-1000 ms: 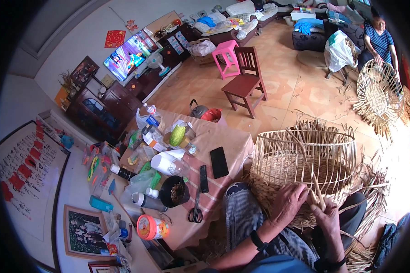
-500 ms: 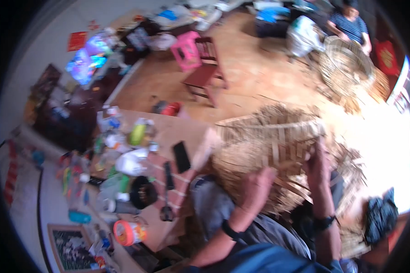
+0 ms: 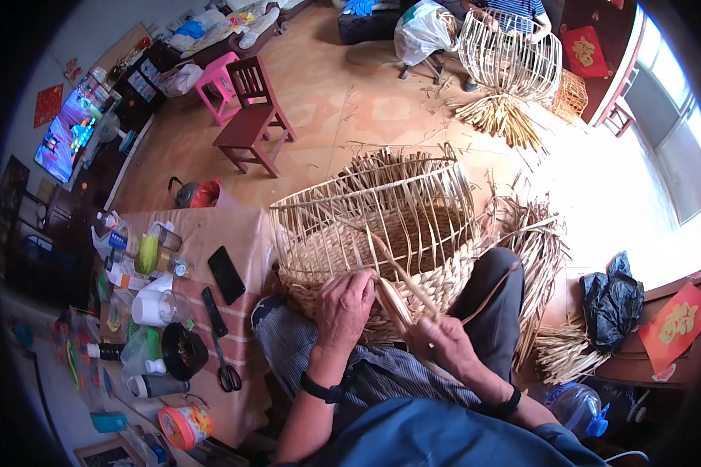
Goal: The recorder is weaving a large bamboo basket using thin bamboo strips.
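Note:
A basket point(image 3: 452, 274) rests tilted against my knees, its lower part thickly woven from dried plant strips and its upper part an open frame of upright ribs. At the near edge of the weaving, my left hand point(image 3: 343, 305) is closed, with its fingers pinched around a pale strip point(image 3: 394, 305). To the right and lower, my right hand point(image 3: 449, 348) is closed on a long dried strand point(image 3: 407, 279) that slants up across the basket. Strip ends trail below and beside the right hand. The left fingertips are partly hidden.
Bundles of dried strips point(image 3: 533, 249) lie right of the basket. On the left table point(image 3: 202, 226) are a phone point(image 3: 226, 275), scissors point(image 3: 227, 377), a knife point(image 3: 213, 311) and bottles. A red chair point(image 3: 253, 124) stands ahead. Far right, another person point(image 3: 514, 9) handles a basket frame point(image 3: 510, 58).
The view has swung and steadied, so the room sits further left in it. My right hand has come down from the basket's right side, drawing a strand toward me. My left hand stays at the basket.

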